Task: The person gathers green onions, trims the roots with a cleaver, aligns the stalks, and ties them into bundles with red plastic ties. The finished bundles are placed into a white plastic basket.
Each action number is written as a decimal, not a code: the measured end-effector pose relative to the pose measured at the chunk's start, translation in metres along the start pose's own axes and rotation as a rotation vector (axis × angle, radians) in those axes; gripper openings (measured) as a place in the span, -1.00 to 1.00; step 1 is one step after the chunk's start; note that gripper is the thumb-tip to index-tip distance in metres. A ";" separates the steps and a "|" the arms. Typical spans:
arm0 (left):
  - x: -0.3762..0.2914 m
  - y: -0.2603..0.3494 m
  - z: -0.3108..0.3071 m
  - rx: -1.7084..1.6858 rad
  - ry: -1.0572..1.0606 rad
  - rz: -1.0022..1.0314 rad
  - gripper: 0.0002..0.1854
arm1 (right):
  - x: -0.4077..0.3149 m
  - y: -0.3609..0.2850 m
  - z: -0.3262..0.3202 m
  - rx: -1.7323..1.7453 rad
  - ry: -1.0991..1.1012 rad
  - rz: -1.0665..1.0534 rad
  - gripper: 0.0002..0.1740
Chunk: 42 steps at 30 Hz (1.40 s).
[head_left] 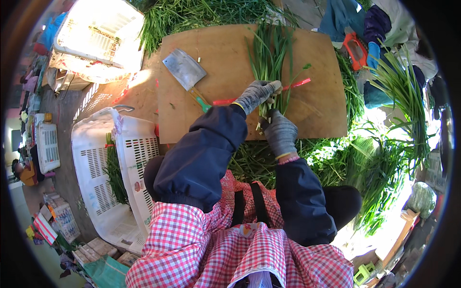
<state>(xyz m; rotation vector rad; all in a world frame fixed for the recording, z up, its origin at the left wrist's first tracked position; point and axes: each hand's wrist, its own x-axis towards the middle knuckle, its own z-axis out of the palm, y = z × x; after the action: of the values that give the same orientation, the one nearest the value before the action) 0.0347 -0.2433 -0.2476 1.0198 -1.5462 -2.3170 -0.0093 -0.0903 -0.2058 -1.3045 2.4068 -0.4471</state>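
A bundle of long green leafy stalks, like garlic chives (268, 54), lies over the wooden board (230, 46), leaves pointing away from me. My left hand (260, 93), in a grey knit glove, is closed around the stalks above their cut ends. Lower down, my gloved right hand (280, 129) has its fingers at the pale stalk ends; how firmly it grips them is hidden. A red strip of tape (297, 84) runs crosswise under the bundle and shows on both sides. To the left rests a cleaver (185, 68) with a green-ended handle (203, 104).
At my left stands a white plastic crate (97, 172) with a tied green bundle (116, 172) inside. Another white crate (97, 36) is at the far left. Loose greens (201, 16) heap around the board. On the right, a co-worker's blue-gloved hand (373, 55) is near more stalks (410, 93).
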 end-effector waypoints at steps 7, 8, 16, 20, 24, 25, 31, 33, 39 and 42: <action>-0.008 0.007 -0.002 -0.231 -0.025 0.053 -0.56 | 0.021 0.020 0.031 -0.077 0.055 0.011 -0.69; -0.010 0.009 -0.004 -0.304 -0.027 0.108 -0.56 | 0.022 0.023 0.032 -0.083 0.086 -0.013 -0.71; -0.027 0.022 -0.011 -0.364 0.030 0.258 -0.55 | 0.017 0.041 0.001 1.347 -0.307 0.467 -0.78; -0.031 0.015 -0.007 -0.449 0.117 0.279 -0.54 | 0.017 0.045 -0.006 1.424 -0.334 0.478 -0.77; -0.033 0.006 -0.005 -0.446 0.168 0.281 -0.55 | 0.019 0.050 -0.004 1.254 -0.311 0.361 -0.78; -0.033 0.003 -0.004 -0.463 0.159 0.274 -0.55 | 0.018 0.052 -0.003 1.301 -0.314 0.372 -0.78; -0.024 -0.022 0.001 -0.466 0.096 0.154 -0.56 | 0.011 0.048 -0.010 1.466 -0.349 0.319 -0.76; -0.020 -0.029 -0.001 -0.503 0.137 0.110 -0.57 | 0.001 0.046 -0.019 1.618 -0.362 0.287 -0.75; -0.014 -0.031 -0.002 -0.502 0.110 0.095 -0.58 | -0.069 0.065 -0.056 0.845 -1.004 -0.256 -0.66; -0.020 -0.019 -0.002 -0.500 0.093 0.045 -0.58 | -0.101 0.071 -0.063 -0.379 -1.225 -0.648 -0.55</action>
<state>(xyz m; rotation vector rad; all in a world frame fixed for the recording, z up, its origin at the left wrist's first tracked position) 0.0552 -0.2261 -0.2553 0.9280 -0.8721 -2.4002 -0.0387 0.0386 -0.1642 -1.7543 1.0445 0.5692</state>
